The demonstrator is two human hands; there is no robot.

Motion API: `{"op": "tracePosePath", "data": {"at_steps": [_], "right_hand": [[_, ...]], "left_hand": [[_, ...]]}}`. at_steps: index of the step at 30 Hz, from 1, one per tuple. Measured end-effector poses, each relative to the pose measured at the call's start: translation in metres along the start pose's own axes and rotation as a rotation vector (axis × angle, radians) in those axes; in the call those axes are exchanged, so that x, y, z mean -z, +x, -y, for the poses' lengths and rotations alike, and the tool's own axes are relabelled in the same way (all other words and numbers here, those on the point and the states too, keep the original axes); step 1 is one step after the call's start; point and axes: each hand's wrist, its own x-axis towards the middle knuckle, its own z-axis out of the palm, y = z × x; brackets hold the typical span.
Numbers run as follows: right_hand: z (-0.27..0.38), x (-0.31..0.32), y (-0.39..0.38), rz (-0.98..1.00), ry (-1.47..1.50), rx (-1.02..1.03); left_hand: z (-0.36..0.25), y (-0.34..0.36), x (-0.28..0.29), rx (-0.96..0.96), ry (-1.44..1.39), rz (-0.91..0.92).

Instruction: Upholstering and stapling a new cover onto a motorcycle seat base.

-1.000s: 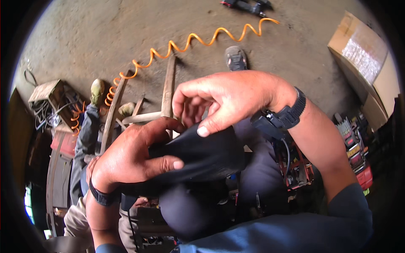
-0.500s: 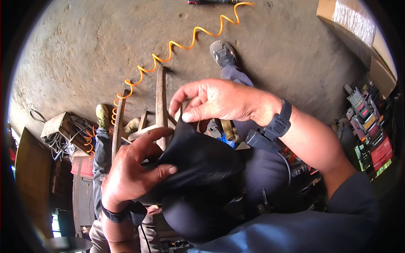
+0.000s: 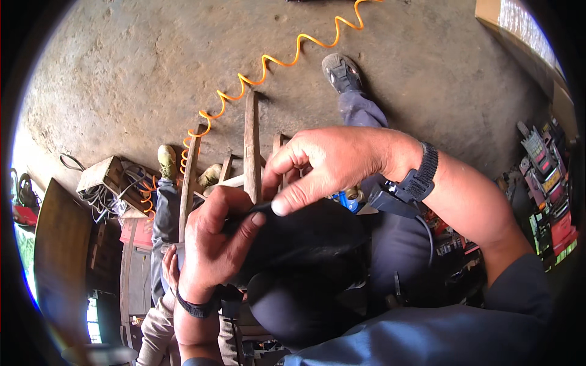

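A limp black sheet (image 3: 305, 235), smooth like rubber or leather, lies over my lap. My left hand (image 3: 213, 247) pinches its upper left edge, thumb on top and fingers curled behind. Right beside it, my right hand (image 3: 336, 161) has its thumb down on the same edge, the fingers bent behind it. The thumbs are a short way apart, and the edge between them runs low and folded. What the fingertips do under the sheet is hidden. Each wrist wears a black strap with a small device.
Upright wooden legs of a stool or frame (image 3: 251, 146) stand just beyond my hands. An orange coiled hose (image 3: 287, 63) crosses the concrete floor. Another person's hand (image 3: 170, 268) shows at left, near a box with cables (image 3: 101, 177). Tools (image 3: 537, 158) and a cardboard box (image 3: 488, 11) are at right.
The raised peak of the black sheet has come down. My right hand has moved lower and closer to my left thumb. The view has shifted slightly, and another person's hand shows at left.
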Motion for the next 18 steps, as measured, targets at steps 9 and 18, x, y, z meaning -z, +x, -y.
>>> {"op": "tracePosePath", "data": {"at_steps": [9, 18], "right_hand": [[0.005, 0.009, 0.004, 0.053, -0.067, -0.070], [0.019, 0.003, 0.019, 0.062, -0.443, -0.102]], "left_hand": [[0.010, 0.025, 0.003, -0.035, 0.079, 0.091], [0.026, 0.031, -0.010, -0.029, -0.013, 0.077]]}}
